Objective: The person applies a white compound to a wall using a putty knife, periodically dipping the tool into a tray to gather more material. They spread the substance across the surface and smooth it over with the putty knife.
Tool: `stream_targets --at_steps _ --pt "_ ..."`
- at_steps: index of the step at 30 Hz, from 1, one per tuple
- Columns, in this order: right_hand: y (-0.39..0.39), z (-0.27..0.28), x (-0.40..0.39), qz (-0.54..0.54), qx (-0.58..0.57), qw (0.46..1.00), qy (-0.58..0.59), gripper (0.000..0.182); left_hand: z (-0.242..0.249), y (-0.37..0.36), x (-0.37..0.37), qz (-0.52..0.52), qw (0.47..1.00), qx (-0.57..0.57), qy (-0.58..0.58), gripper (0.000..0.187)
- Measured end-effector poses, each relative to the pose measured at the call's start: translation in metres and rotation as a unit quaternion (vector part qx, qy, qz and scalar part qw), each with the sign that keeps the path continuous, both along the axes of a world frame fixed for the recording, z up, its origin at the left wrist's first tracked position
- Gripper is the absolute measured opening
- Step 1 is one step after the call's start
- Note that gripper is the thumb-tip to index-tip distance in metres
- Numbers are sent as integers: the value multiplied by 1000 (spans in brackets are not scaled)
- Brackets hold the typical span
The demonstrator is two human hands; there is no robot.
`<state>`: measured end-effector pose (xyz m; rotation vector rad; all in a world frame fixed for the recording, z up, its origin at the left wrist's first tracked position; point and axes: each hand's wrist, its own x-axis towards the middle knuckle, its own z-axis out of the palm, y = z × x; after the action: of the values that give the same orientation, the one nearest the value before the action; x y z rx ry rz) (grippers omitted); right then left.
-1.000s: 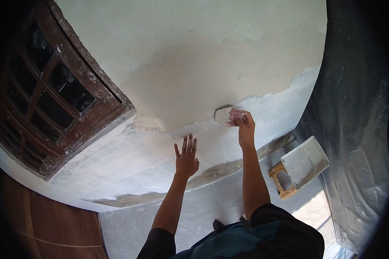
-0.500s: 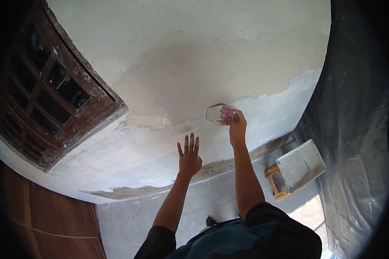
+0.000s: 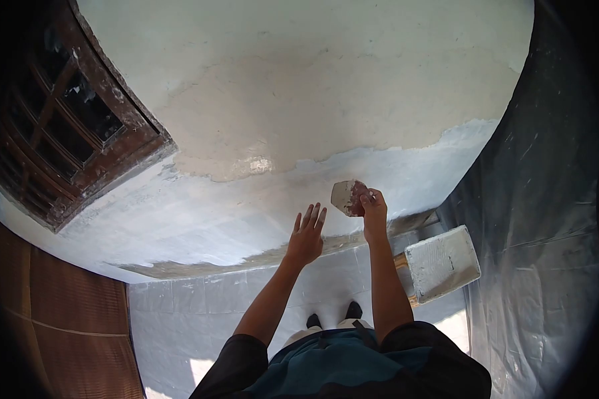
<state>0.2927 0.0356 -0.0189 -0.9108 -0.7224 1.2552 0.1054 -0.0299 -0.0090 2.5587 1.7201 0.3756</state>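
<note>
My right hand (image 3: pixel 374 205) grips a putty knife (image 3: pixel 343 196) with a broad pale blade and a stained reddish handle end, thumb laid over it. The blade overlaps the white-coated lower band of the wall (image 3: pixel 199 219). To the left of it, my left hand (image 3: pixel 306 236) is raised before the same band, fingers stretched out and holding nothing. Above runs a ragged line where the white coat meets a damp-looking beige area (image 3: pixel 299 126).
A brown window frame (image 3: pixel 96 156) with dark panes is at upper left. At right, a white plaster-smeared tray (image 3: pixel 444 263) sits on a yellowish stool (image 3: pixel 401 263). Plastic sheeting (image 3: pixel 539 279) hangs beyond it, and grey sheeting (image 3: pixel 180 302) covers the floor.
The putty knife has come down from the coat's upper edge and turned slightly in my right hand. My left hand's fingers have drawn closer together. The view has shifted, showing both feet.
</note>
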Motion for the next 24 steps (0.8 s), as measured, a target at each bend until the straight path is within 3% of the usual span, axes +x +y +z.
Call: stream_targets --at_steps 5,11,16,19,24 --pt "-28 -22 23 -57 -29 996 66 19 -17 -8 6 -44 998 -34 -25 70" --pt "-79 -48 75 -138 -101 985 -7 24 -44 -11 45 -138 983 -84 -90 61" --pt "-125 -51 127 -215 -177 960 26 24 -57 -21 101 -201 968 -133 -64 62" --pt "-142 -84 164 -255 -162 953 13 23 -65 -23 138 -227 959 -162 -46 63" --pt "-169 -138 210 -326 -262 906 -73 15 -99 -20 198 -257 943 -208 -28 64"
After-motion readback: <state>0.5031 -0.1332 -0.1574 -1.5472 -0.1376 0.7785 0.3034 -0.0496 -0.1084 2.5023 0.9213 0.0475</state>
